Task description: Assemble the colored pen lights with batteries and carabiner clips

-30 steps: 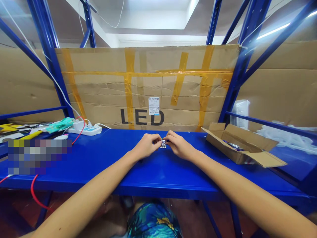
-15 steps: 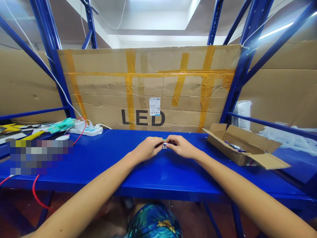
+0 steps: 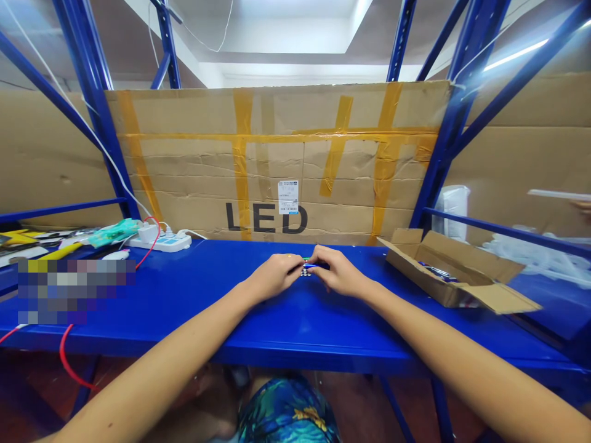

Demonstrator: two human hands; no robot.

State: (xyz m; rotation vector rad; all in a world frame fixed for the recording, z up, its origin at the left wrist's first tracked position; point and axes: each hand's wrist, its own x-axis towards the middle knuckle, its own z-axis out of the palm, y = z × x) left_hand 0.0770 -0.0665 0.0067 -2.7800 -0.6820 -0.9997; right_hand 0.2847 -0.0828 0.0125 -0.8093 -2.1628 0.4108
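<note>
My left hand [image 3: 276, 275] and my right hand [image 3: 337, 271] meet over the middle of the blue shelf top [image 3: 194, 301], fingers curled in a pinch. Between them they hold a small cluster of little silver-tipped parts [image 3: 305, 269], with a thin dark blue piece running under my right fingers. The cluster sits just above or on the shelf surface; I cannot tell which. Both forearms reach in from the bottom of the view.
An open cardboard box [image 3: 455, 271] with dark items inside lies at the right. A taped cardboard sheet marked LED [image 3: 277, 166] stands behind. A white power strip [image 3: 159, 241] with red and white cables, and tools, lie at the left. Blue rack posts frame both sides.
The hands have stayed together at the same spot; the fingers shifted slightly on the small parts. A pale flat object has appeared at the far right edge.
</note>
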